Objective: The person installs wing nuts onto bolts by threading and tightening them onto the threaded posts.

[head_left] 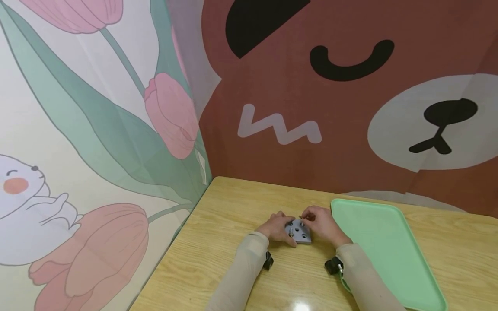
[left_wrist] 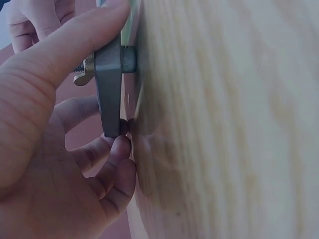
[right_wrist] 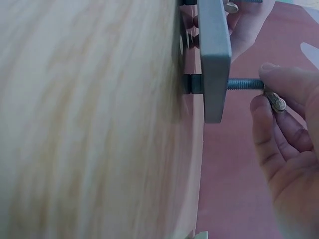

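Note:
A grey metal plate with several holes lies near the middle of the wooden table, lifted slightly off it by bolt heads underneath. My left hand grips the plate by its left side, thumb on the near edge and fingers at the far one. In the right wrist view, a threaded bolt sticks up through the plate. At that bolt's top end my right hand pinches a brass-coloured wing nut between thumb and index finger. Another wing nut sits on a second bolt, close against the plate, beside my left thumb.
To the right of my right hand lies a light green tray, partly under the right forearm. Behind the wooden table hangs a printed cloth with a bear; a tulip-patterned cloth hangs to the left.

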{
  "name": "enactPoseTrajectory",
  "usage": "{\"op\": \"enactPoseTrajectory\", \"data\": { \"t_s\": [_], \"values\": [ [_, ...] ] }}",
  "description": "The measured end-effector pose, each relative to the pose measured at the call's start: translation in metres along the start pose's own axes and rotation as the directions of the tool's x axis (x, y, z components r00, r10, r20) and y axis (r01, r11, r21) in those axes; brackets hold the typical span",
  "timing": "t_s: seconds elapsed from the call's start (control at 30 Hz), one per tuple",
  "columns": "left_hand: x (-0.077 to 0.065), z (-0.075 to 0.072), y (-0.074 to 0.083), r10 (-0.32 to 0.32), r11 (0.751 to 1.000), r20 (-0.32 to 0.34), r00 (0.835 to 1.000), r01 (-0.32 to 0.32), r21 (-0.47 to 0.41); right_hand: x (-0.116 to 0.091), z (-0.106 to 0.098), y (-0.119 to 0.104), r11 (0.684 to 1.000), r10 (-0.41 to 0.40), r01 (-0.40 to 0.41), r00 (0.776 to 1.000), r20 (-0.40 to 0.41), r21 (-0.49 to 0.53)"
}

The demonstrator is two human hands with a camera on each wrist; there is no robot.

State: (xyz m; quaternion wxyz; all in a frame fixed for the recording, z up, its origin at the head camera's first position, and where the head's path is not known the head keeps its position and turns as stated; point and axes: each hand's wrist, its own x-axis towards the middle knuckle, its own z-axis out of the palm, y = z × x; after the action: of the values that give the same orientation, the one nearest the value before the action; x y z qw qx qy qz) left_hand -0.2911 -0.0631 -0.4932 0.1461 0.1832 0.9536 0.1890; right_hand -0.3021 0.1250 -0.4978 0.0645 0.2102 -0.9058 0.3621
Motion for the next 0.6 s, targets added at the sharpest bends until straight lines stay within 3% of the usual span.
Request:
{"op": "enactPoseTrajectory", "data": {
  "t_s": [0.3, 0.6],
  "values": [
    [-0.0003, 0.0005, -0.0005, -0.014, 1.0, 0.008, 1.0, 0.014, -0.01, 0.0005, 0.0021, 0.0021, 1.0, 0.005, -0.005, 1.0, -0.001, 0.031],
    [0.0003, 0.0003, -0.0018, -0.006, 1.0, 0.01, 1.0, 0.006, -0.002, -0.0009, 0.0015, -0.0004, 0.995, -0.052, 0.052, 0.999, -0.004, 0.087]
  ]
}}
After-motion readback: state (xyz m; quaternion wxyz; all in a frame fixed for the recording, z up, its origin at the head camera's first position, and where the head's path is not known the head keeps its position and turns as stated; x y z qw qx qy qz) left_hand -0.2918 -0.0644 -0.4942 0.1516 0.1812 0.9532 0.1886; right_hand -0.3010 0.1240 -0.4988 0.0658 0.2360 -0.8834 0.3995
